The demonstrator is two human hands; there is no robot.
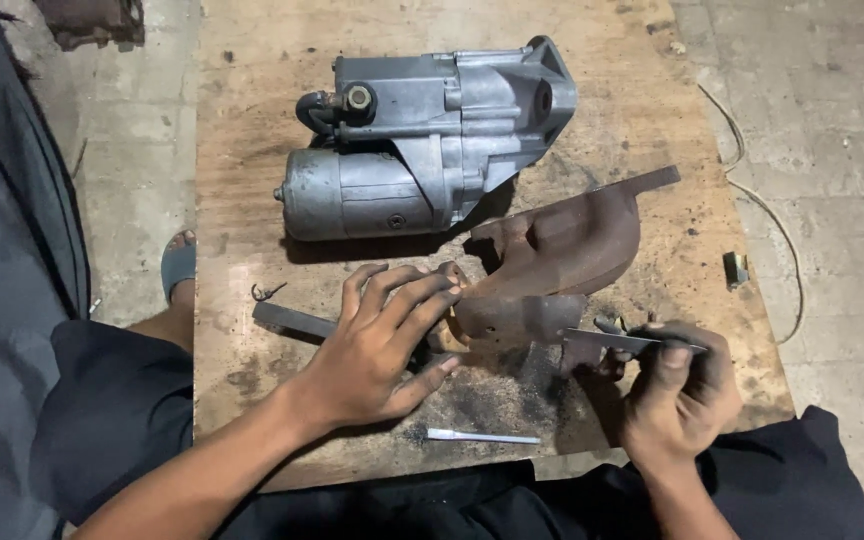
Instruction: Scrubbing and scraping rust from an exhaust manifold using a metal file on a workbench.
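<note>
A rusty brown cast metal manifold part (562,255) lies on a worn wooden board (252,120). My left hand (382,345) rests flat with spread fingers on the part's near left end, pressing it down. My right hand (680,392) grips a thin flat metal blade (617,342) and holds its tip against the part's lower right flange. Dark scrapings lie on the board beneath the part. A flat dark metal strip (290,319) sticks out from under my left hand.
A grey starter motor (422,140) lies on the board behind the rusty part. A small white stick (482,436) lies near the board's front edge. A thin cord (762,210) runs over the concrete floor at right. A foot in a sandal (178,265) is at left.
</note>
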